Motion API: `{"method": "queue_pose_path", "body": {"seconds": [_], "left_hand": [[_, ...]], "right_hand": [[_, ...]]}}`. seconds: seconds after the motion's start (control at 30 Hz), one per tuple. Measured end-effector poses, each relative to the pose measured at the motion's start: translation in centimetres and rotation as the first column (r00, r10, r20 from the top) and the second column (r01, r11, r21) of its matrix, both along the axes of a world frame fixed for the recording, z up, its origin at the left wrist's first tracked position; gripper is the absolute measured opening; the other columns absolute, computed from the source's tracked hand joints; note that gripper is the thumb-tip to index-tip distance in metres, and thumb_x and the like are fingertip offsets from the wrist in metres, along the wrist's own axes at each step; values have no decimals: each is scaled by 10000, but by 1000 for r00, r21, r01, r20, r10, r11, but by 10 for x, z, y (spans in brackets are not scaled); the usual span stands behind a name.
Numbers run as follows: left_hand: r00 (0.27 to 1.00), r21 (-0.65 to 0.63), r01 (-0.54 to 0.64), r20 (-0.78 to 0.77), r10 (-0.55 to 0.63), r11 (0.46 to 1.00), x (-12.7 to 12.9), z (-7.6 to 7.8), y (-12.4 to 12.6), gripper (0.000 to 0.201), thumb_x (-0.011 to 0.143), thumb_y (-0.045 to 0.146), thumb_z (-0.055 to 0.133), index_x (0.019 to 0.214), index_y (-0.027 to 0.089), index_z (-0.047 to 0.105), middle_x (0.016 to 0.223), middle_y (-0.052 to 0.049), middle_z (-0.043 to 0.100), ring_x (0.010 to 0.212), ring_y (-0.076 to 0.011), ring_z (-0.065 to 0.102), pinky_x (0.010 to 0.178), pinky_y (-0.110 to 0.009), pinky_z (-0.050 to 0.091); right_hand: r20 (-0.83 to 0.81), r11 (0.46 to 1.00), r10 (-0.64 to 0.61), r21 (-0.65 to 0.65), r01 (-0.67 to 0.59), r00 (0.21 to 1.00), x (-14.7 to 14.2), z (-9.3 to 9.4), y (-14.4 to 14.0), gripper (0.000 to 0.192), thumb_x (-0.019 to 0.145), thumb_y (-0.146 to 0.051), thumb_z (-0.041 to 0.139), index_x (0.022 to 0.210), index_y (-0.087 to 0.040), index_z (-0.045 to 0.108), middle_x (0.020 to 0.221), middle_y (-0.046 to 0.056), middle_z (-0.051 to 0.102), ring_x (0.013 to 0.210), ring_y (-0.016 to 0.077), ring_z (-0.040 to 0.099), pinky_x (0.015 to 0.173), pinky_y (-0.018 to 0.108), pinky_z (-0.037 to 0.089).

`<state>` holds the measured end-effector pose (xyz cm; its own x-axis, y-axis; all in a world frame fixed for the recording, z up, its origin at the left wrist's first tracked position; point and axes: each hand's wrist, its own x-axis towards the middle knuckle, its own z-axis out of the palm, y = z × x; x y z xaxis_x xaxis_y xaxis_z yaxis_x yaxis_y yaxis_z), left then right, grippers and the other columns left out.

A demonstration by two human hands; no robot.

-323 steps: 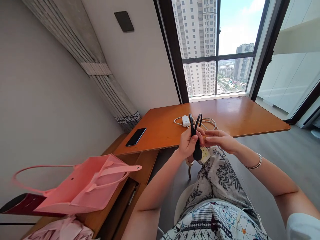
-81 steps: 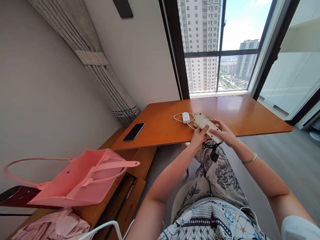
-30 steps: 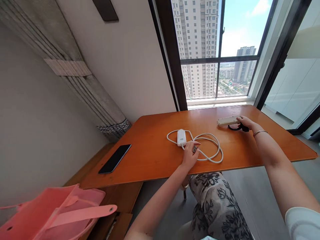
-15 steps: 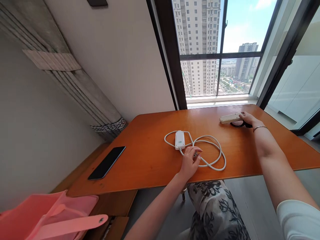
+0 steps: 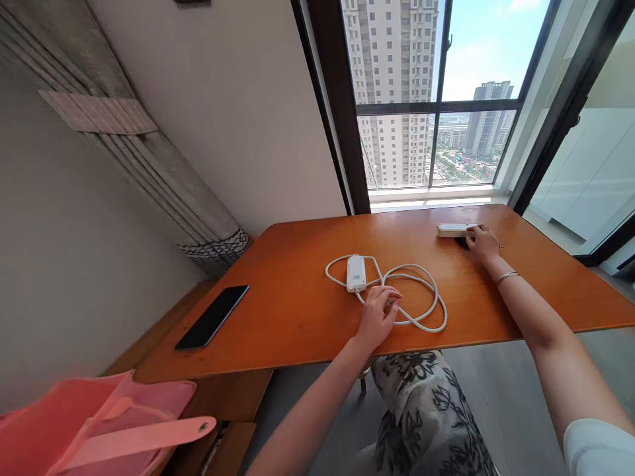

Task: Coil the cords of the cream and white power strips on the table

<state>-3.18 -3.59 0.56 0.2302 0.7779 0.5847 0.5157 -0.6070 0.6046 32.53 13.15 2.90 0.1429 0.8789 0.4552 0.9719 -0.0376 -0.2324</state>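
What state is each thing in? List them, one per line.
Left hand: open, fingers on the white cable.
Right hand: resting at the power strip, grip unclear.
White cable: loosely looped, unplugged.
White adapter: flat on the table.
Phone: screen dark.
Pink bag: lying open.

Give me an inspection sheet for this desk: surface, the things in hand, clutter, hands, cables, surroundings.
Surface: orange wooden table, glossy.
Things in hand: white power strip at the far right; white adapter near the middle.
Clutter: black phone at the table's left edge; pink bag lower left.
Hands: left hand rests on the white cable; right hand lies against the power strip's near end.
Cables: white cable in loose loops; something black under the right hand, mostly hidden.
Surroundings: window, grey curtain.
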Motion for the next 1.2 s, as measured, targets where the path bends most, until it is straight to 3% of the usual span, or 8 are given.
{"method": "queue_pose_path", "body": {"seconds": [0.1, 0.23, 0.4, 0.6, 0.7, 0.83, 1.0, 1.2], "left_hand": [[1000, 31, -7, -28, 8, 999, 0, -2, 1, 162, 888, 150, 519, 932, 216, 660, 1008, -59, 682, 1009, -227, 605, 914, -405, 501], [999, 61, -15, -46, 18, 998, 1, -3, 1, 156, 895, 154, 518, 902, 213, 662, 997, -63, 682, 995, -226, 606, 897, -404, 509], [998, 77, 8, -68, -3, 997, 1, -3, 2, 159, 900, 154, 515, 890, 210, 663, 982, -62, 683, 993, -227, 606, 894, -404, 511], [998, 84, 4, -63, 2, 996, 1, -5, 2, 163, 917, 172, 508, 894, 212, 664, 995, -63, 681, 999, -224, 604, 908, -407, 508], [998, 83, -29, -48, 33, 996, 2, -6, 1, 150, 933, 211, 516, 933, 218, 665, 1067, -70, 672, 1049, -230, 600, 940, -418, 501], [989, 102, -150, 24, 149, 983, -1, -9, 2, 153, 935, 247, 526, 1013, 217, 654, 1185, -91, 636, 1143, -248, 583, 1007, -450, 475], [973, 57, -228, 53, 225, 972, -6, -15, 6, 192, 958, 290, 502, 1079, 211, 628, 1218, -109, 631, 1195, -259, 580, 1052, -472, 456], [982, 18, -181, -51, 182, 983, -6, -21, 7, 264, 985, 344, 460, 1140, 206, 624, 1291, -121, 625, 1249, -267, 566, 1070, -485, 452]], "right_hand": [[32, 992, 5, -123, -1, 999, -11, -12, -14, 369, 919, -330, 537, 1226, -159, 651, 1266, 161, 598, 1034, 285, 629, 837, 358, 497], [42, 973, -64, -219, 72, 997, -10, -13, -15, 320, 944, -261, 514, 1194, -124, 660, 1231, 192, 638, 1062, 287, 641, 861, 357, 496], [5, 969, -145, -200, 144, 989, -3, -9, -3, 302, 942, -251, 517, 1141, -109, 695, 1194, 214, 672, 1082, 314, 649, 864, 387, 503], [-154, 968, -228, -143, 207, 961, 6, -20, 2, 418, 908, -285, 562, 1281, -106, 618, 1136, 214, 707, 1046, 322, 666, 850, 407, 506], [-349, 987, -162, -56, 152, 923, 14, -28, -1, 343, 851, -255, 587, 1152, -109, 663, 1020, 172, 736, 947, 281, 678, 844, 374, 498], [-407, 995, -101, -41, 92, 908, 22, -33, -7, 208, 823, -255, 568, 926, -145, 712, 897, 136, 746, 863, 249, 668, 821, 345, 488], [-413, 997, -76, -36, 68, 908, 19, -34, -15, 207, 794, -271, 577, 898, -166, 722, 890, 117, 752, 837, 240, 653, 780, 327, 474], [-413, 997, -81, -37, 72, 907, 14, -35, -24, 217, 791, -278, 571, 894, -173, 730, 903, 119, 752, 829, 234, 648, 757, 317, 467]]}}
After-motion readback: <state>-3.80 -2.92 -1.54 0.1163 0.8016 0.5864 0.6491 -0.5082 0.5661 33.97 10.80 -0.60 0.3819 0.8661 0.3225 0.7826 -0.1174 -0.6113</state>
